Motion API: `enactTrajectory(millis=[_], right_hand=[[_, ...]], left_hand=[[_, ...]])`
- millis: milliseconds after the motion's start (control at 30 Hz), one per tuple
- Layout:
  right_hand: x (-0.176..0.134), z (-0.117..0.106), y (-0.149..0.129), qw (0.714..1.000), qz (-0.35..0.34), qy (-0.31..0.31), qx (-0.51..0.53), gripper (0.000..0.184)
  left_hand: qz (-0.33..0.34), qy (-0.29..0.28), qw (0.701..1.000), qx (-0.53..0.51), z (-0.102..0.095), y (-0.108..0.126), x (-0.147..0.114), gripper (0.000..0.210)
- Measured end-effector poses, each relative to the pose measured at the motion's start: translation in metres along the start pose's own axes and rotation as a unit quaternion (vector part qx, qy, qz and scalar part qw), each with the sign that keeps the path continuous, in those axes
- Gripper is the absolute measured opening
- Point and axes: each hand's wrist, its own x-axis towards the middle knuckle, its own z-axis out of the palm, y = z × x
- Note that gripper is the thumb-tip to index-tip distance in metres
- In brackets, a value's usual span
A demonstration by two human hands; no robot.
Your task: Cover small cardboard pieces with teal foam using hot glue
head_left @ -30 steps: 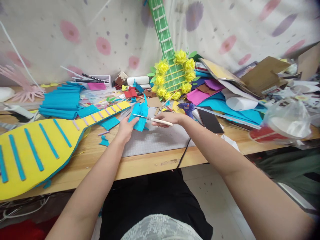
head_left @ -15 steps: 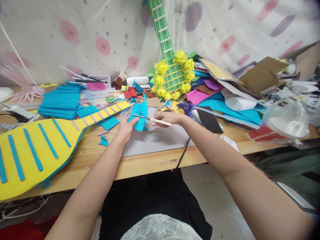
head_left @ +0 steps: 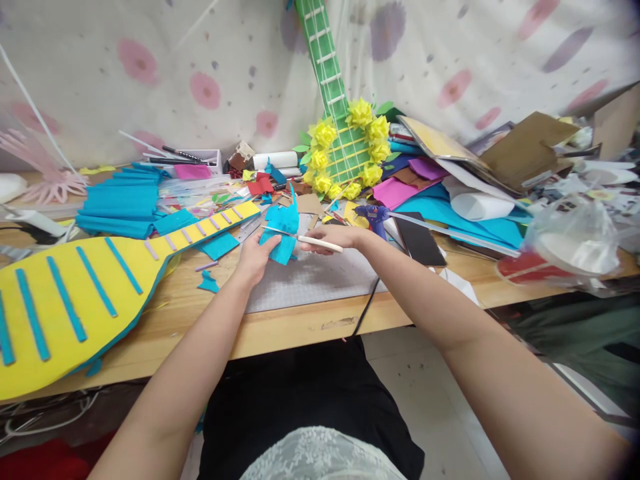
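Observation:
Pinched between the fingers of my left hand [head_left: 254,257] is a piece of blue crepe paper [head_left: 284,250], raised over the grey cutting mat [head_left: 305,288]. My right hand [head_left: 333,237] grips a pair of white-handled scissors [head_left: 323,244] from the right. Their blades lie across the blue paper and point left toward my left thumb; the slits between its strips are too small to make out. To the left rests a yellow paper guitar [head_left: 125,267] with blue and lilac strips across it.
Behind stands a green paper guitar [head_left: 327,73] with yellow paper flowers. A purple glue gun [head_left: 374,217], a black phone [head_left: 419,239] and coloured paper sheets [head_left: 400,190] lie to the right. Folded blue crepe paper [head_left: 120,200] is at the left, and a red-and-white tub [head_left: 535,263] at the right.
The blue paper has tilted and shifted slightly right with my left hand. The scissors have moved slightly left and stay across the paper.

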Motion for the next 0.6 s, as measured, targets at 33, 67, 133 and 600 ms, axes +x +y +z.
enactTrajectory(millis=[33, 67, 133, 600], right_hand=[[0.0005, -0.0003, 0.0010, 1.000, -0.005, -0.003, -0.002, 0.035], [0.0010, -0.0006, 0.0020, 1.000, -0.012, -0.007, -0.005, 0.036], [0.0022, -0.0013, 0.0038, 1.000, -0.023, -0.013, -0.009, 0.038], [0.0003, 0.0020, -0.0016, 1.000, -0.002, 0.012, 0.009, 0.031]], left_hand=[[0.001, -0.002, 1.000, -0.001, 0.0005, 0.0008, -0.0007, 0.041], [0.001, -0.005, 1.000, -0.001, 0.0009, 0.0016, -0.0013, 0.041], [0.003, -0.012, 1.000, -0.001, 0.0017, 0.0033, -0.0026, 0.040], [-0.017, -0.010, 1.000, -0.020, 0.0052, 0.0054, -0.0048, 0.036]])
